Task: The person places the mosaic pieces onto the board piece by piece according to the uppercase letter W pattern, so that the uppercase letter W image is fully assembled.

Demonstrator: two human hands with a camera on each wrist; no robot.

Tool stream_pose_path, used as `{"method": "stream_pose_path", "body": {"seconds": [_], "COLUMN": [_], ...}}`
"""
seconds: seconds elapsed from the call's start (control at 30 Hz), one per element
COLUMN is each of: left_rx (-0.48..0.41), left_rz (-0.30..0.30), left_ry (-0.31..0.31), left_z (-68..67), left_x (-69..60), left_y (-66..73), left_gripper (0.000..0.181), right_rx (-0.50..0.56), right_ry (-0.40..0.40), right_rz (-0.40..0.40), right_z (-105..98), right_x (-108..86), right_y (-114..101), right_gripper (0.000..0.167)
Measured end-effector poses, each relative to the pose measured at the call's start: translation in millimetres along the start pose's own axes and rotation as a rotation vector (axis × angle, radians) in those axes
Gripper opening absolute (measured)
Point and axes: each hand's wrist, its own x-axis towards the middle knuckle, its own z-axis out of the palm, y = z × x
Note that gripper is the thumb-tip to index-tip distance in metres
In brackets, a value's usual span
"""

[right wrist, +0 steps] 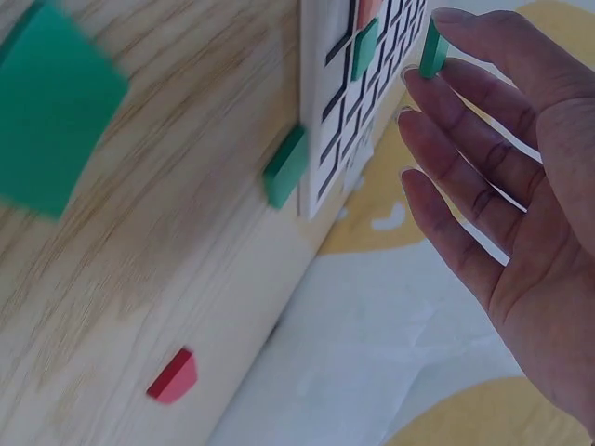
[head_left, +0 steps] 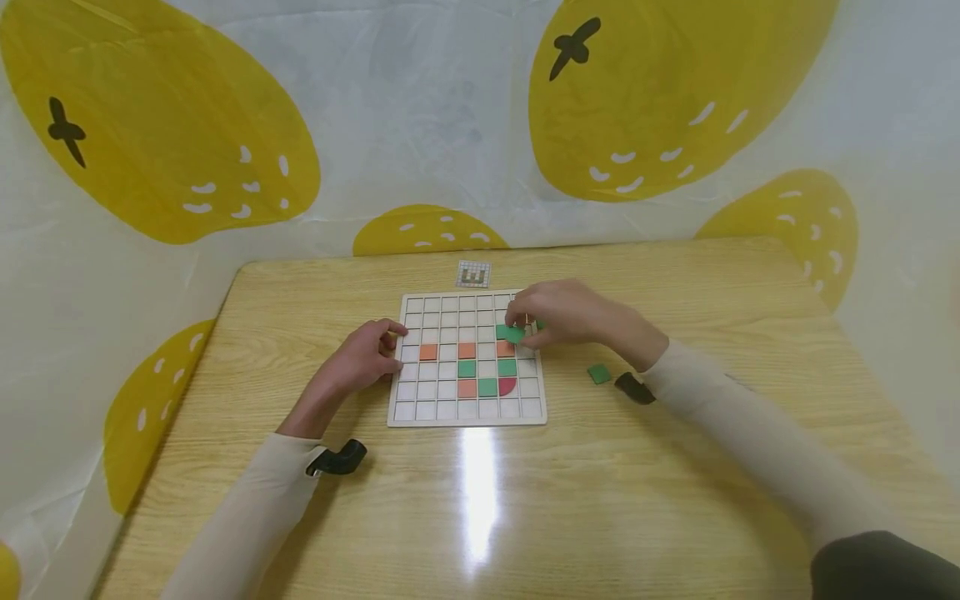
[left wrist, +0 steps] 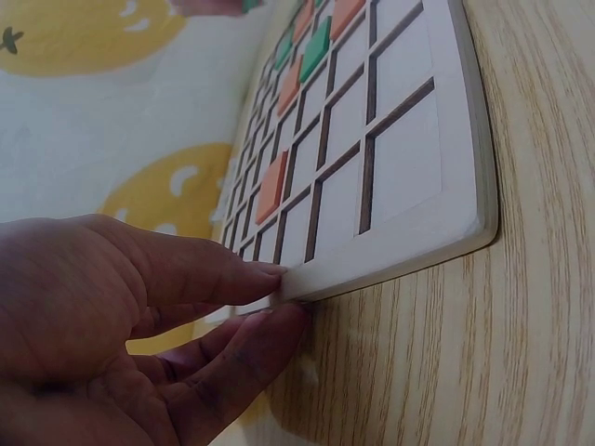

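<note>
A white grid board (head_left: pixel 427 408) lies flat on the table, with orange and green square tiles and a red rounded tile (head_left: pixel 507 386) in some of its cells. At its left edge, my left hand (head_left: pixel 365 354) grips the rim, the thumb (left wrist: pixel 246 279) and fingertips meeting there. Above the upper right cells, my right hand (head_left: pixel 573 315) pinches a green tile (right wrist: pixel 433 51) between thumb and fingers. Just under that tile, another green tile (head_left: pixel 504 332) sits in a cell.
Right of the board lies a loose green tile (head_left: pixel 598 373). Another green tile (right wrist: pixel 285 167) is beside the board's edge, and a red piece (right wrist: pixel 174 376) lies on the wood. Behind the board is a small pattern card (head_left: pixel 474 274). A patterned cloth (head_left: pixel 420 125) hangs behind the table.
</note>
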Motion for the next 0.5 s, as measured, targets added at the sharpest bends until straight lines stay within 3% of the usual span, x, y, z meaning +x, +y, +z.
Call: {"method": "stream_pose_path", "body": {"seconds": [0.5], "left_rx": [0.001], "left_rz": [0.012], "left_ry": [0.005], "left_z": [-0.2], "left_x": [0.4], "left_y": [-0.5], "left_gripper": [0.051], "right_rx": [-0.035], "right_ry": [-0.007], "right_rz": [-0.105], "right_z": [4.3], "right_x": [25.1], "right_y": [-24.3], "right_gripper": [0.021]}}
